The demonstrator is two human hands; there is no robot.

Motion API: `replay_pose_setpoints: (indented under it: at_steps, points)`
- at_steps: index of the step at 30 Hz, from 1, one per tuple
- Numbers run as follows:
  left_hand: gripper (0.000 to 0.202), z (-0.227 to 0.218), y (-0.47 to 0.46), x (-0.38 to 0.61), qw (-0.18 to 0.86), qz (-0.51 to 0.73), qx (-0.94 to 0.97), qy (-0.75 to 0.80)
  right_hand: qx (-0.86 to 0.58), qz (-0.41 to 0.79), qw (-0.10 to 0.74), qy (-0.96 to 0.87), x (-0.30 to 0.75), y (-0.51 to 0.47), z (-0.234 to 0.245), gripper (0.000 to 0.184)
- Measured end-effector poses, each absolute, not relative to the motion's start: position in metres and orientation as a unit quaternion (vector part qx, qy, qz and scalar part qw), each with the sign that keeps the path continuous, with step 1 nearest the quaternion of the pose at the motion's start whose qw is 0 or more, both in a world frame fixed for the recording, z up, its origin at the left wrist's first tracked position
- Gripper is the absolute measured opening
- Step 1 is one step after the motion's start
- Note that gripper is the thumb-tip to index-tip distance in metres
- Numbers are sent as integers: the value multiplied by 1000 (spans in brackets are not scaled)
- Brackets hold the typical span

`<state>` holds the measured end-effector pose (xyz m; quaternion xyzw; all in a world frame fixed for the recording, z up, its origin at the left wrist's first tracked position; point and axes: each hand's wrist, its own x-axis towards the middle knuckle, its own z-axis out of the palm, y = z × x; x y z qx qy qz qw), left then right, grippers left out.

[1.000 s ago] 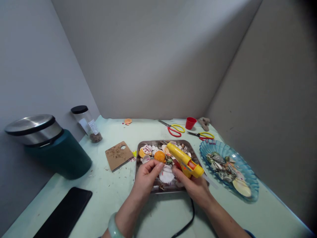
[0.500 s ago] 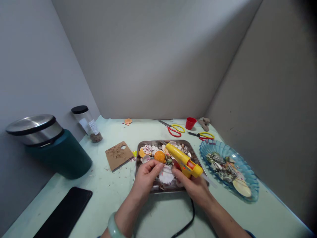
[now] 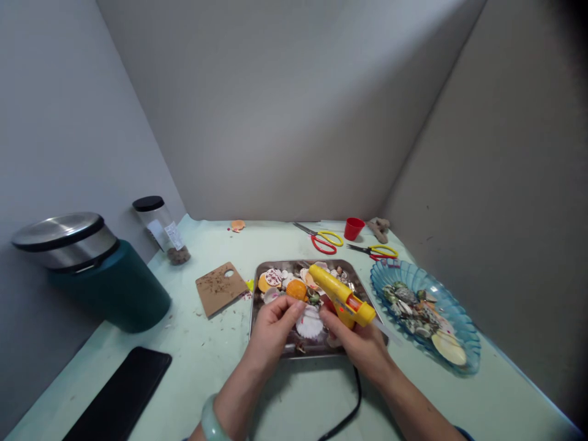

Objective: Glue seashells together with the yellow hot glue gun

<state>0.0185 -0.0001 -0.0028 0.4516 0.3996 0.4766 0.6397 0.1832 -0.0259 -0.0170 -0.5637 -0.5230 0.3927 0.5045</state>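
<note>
My right hand (image 3: 362, 349) is wrapped round a yellow hot glue gun (image 3: 331, 288), its nozzle pointing up and left over the metal tray (image 3: 321, 353). A clear glue stick sticks out of its back end. My left hand (image 3: 274, 321) is closed in a pinch over the tray; what lies between its fingertips is too small to make out. The two hands' fingertips are close together. Below them in the tray lies a white scalloped shell (image 3: 309, 326). Behind the left fingertips are an orange shell (image 3: 296, 290) and several paler shells.
A blue glass dish (image 3: 463, 324) of shells stands at right. Scissors (image 3: 324, 243), more scissors (image 3: 382, 251) and a red cup (image 3: 353, 228) lie behind. At left are a brown board (image 3: 220, 288), a jar (image 3: 163, 229), a teal container (image 3: 110, 288) and a black phone-like slab (image 3: 119, 392).
Hardly anything differs. Both hands, the glue gun and the white shell appear shifted very slightly to the right; the grips look the same.
</note>
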Motion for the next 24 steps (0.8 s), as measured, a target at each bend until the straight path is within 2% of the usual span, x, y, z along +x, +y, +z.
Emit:
replay_pose_setpoints:
  at_steps: [8,15,24]
  points:
    - [38,3,-1,20,645,472,443,407,-586,397,525,-473,182,-21,-13,32]
    - [21,-2,1,19,604,496,452,430,-568,420,552,-444,180,-19,-15,33]
    - [8,-5,3,18,421,557,564,441,-593,378,595,-389,176,-15,1,34]
